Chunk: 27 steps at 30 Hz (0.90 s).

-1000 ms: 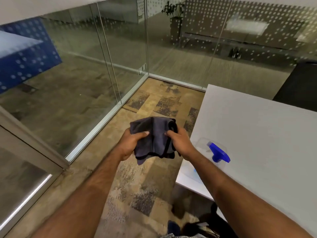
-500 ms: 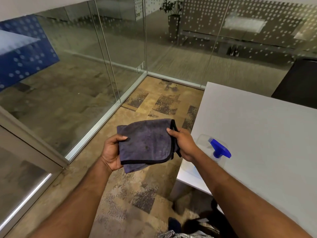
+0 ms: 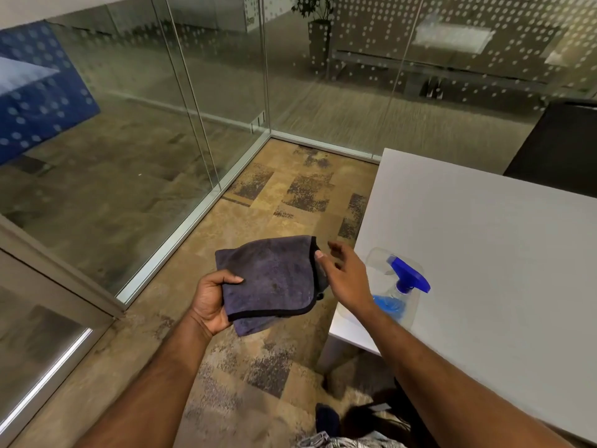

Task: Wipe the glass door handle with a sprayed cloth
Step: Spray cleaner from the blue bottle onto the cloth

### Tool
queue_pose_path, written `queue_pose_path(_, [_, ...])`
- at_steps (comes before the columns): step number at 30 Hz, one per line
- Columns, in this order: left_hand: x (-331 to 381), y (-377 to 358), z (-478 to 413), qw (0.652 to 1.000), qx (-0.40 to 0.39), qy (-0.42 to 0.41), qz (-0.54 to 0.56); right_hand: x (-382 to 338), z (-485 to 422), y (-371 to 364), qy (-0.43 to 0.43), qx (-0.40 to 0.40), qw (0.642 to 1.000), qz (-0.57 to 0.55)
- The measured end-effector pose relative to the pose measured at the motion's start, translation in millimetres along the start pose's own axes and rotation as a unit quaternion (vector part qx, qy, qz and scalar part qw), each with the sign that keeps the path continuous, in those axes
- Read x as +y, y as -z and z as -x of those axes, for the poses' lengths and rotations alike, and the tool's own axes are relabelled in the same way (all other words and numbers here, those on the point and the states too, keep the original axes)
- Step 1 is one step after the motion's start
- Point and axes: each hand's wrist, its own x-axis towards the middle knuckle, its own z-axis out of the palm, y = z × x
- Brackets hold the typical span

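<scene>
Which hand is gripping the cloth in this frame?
The left hand: its thumb pinches the purple cloth at one edge. The right hand is open with fingers spread, gripping nothing, between the cloth and the spray bottle.

Head-worn view — forward and down, near left hand (image 3: 211, 300), right hand (image 3: 347, 281).

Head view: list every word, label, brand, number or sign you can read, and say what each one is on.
No text can be read in this view.
The spray bottle shows no legible label.
The cloth shows no tag or print.
The glass walls and the blue panel carry only a dot pattern, no letters or numbers.
</scene>
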Motion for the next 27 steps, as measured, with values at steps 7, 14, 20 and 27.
queue_pose_path(7, [-8, 5, -5, 0.999, 0.031, -0.013, 0.012, 27, 42, 16, 0.174, 0.088, 0.979, 0.056])
queue_pose_path(14, [-11, -3, -13, 0.998, 0.056, -0.021, 0.032, 62, 62, 36, 0.11, 0.166, 0.978, 0.06])
queue_pose_path(20, [-20, -7, -25, 0.997, 0.068, -0.007, 0.022, 91, 72, 53, 0.032, 0.25, 0.968, 0.015])
queue_pose_path(27, [-19, -14, -32, 0.997, 0.069, 0.029, -0.02, 110, 49, 92, -0.028, 0.226, 0.974, 0.021])
